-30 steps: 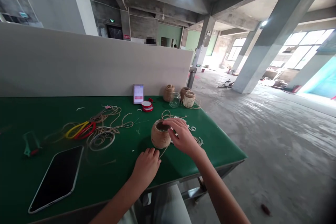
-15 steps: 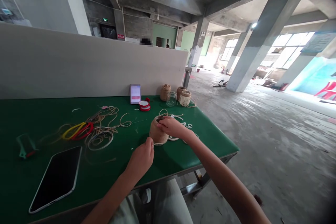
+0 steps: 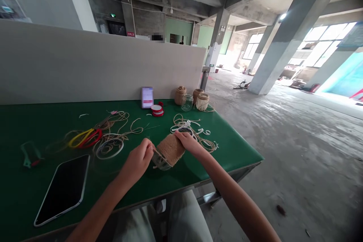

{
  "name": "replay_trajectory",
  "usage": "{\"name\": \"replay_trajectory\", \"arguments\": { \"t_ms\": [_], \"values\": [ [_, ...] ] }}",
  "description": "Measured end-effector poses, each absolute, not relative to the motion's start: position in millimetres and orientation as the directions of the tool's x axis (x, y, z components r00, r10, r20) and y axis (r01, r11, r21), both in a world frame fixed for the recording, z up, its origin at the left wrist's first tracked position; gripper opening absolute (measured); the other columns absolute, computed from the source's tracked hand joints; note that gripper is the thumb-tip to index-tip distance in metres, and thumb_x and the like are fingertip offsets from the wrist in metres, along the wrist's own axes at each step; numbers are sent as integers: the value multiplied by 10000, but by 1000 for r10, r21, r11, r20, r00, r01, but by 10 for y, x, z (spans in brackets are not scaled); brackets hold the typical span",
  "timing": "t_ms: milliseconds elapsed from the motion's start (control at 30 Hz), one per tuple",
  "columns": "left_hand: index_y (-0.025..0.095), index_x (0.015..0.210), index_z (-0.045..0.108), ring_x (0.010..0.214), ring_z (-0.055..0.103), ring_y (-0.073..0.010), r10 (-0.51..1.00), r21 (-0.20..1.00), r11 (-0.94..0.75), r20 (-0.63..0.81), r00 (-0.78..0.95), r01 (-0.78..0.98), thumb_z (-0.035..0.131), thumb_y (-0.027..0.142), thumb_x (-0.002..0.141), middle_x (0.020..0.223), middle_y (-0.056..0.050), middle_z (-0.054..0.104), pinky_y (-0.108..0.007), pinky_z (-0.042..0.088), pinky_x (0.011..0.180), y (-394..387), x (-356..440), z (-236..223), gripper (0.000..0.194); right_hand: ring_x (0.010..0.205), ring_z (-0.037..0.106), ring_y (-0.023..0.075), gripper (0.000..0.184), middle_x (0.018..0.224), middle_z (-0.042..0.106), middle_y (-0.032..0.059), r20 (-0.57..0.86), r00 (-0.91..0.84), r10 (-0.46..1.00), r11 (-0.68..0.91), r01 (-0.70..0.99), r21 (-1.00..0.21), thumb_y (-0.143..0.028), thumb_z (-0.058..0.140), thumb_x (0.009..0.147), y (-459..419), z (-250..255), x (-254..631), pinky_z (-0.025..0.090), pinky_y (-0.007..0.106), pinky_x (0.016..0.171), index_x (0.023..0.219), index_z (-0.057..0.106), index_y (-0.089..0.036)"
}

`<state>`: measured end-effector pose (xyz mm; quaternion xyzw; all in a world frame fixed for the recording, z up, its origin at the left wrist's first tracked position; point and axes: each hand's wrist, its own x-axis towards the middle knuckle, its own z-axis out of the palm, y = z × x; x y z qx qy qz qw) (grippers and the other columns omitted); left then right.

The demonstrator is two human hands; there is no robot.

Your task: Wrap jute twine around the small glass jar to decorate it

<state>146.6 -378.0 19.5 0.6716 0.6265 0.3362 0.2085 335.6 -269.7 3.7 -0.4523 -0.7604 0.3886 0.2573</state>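
A glass jar wrapped in jute twine (image 3: 171,149) lies tilted above the near part of the green table, its bare glass end toward me and to the left. My right hand (image 3: 185,140) is closed on the jar's far upper end, where the mouth was seen. My left hand (image 3: 141,155) is pinched at the jar's left side, on a thin strand of twine (image 3: 154,150) by the edge of the wrapping. Just behind the jar lies a loose heap of twine and white tape curls (image 3: 202,136).
Several jars, wrapped and plain (image 3: 187,103), stand at the table's (image 3: 238,151) back right. Tape rolls (image 3: 157,110) and a propped phone (image 3: 147,97) are nearby. On the left lie scissors (image 3: 85,138), tangled twine (image 3: 120,121), a green tool (image 3: 30,155) and a dark tablet (image 3: 64,189).
The jar has gone from upright to tilted, its bare glass end now showing at the lower left. My left hand has moved up and left; the right hand has shifted slightly right and down.
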Motion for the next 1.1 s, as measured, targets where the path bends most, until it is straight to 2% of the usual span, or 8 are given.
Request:
{"name": "replay_trajectory", "arguments": {
  "t_ms": [100, 200, 267, 367, 567, 800, 967, 1100],
  "values": [
    [230, 806, 409, 799, 603, -199, 984, 722, -107, 177, -32, 684, 281, 391, 905, 928, -56, 616, -291, 469, 652, -3718, 1467, 181, 228, 643, 525, 167, 549, 654, 544, 25, 27, -433, 901, 262, 494, -829, -573, 275, 898, -2774, 21, 3384, 400, 282, 611, 754, 600, -154],
    [230, 815, 419, 799, 616, -200, 984, 719, -93, 173, -48, 688, 293, 382, 897, 926, -52, 631, -293, 480, 664, -3641, 1483, 199, 213, 876, 573, 231, 507, 937, 612, 91, 90, -400, 912, 307, 520, -797, -574, 394, 870, -2898, 67, 3477, 431, 349, 773, 1093, 571, -154],
    [230, 808, 423, 769, 623, -201, 984, 719, -86, 171, -55, 690, 301, 377, 888, 879, -45, 639, -294, 484, 655, -3594, 1495, 216, 206, 1142, 489, 275, 666, 1247, 507, 134, 149, -437, 887, 388, 531, -754, -559, 505, 828, -2992, 92, 3563, 388, 418, 937, 1363, 342, -197],
    [231, 794, 437, 715, 623, -202, 985, 732, -74, 162, -67, 677, 319, 381, 870, 785, -30, 638, -290, 483, 619, -3548, 1505, 229, 205, 1344, 286, 272, 805, 1466, 265, 104, 162, -588, 792, 521, 514, -681, -476, 610, 788, -3089, 82, 3676, 266, 444, 1081, 1439, 179, -279],
    [231, 776, 412, 673, 608, -193, 987, 737, -69, 148, -61, 673, 309, 411, 876, 747, -22, 625, -282, 466, 598, -3523, 1490, 219, 230, 1374, 245, 254, 752, 1482, 243, 78, 198, -613, 765, 571, 503, -649, -402, 623, 796, -3102, -5, 3711, 240, 431, 1113, 1426, 224, -310],
    [236, 767, 387, 701, 614, -194, 989, 711, -73, 141, -40, 699, 292, 441, 893, 748, -15, 627, -270, 449, 620, -3506, 1462, 212, 259, 1371, 270, 277, 709, 1455, 337, 103, 305, -594, 745, 659, 582, -477, -361, 607, 789, -3129, -58, 3690, -11, 576, 1118, 1415, 286, -272],
    [238, 771, 396, 697, 621, -189, 986, 680, -72, 159, -51, 730, 289, 434, 894, 739, -9, 634, -267, 450, 640, -3504, 1478, 196, 255, 1410, 163, 295, 901, 1520, 195, 128, 267, -658, 704, 689, 543, -481, -361, 632, 745, -3148, -76, 3724, 87, 567, 1120, 1471, 112, -243],
    [238, 767, 406, 695, 623, -183, 986, 680, -73, 161, -51, 730, 301, 426, 896, 728, -1, 631, -257, 447, 639, -3503, 1485, 193, 251, 1419, 123, 290, 910, 1522, 176, 135, 254, -679, 689, 702, 536, -470, -355, 634, 758, -3154, -57, 3744, 49, 571, 1120, 1474, 85, -240]
  ]
}}
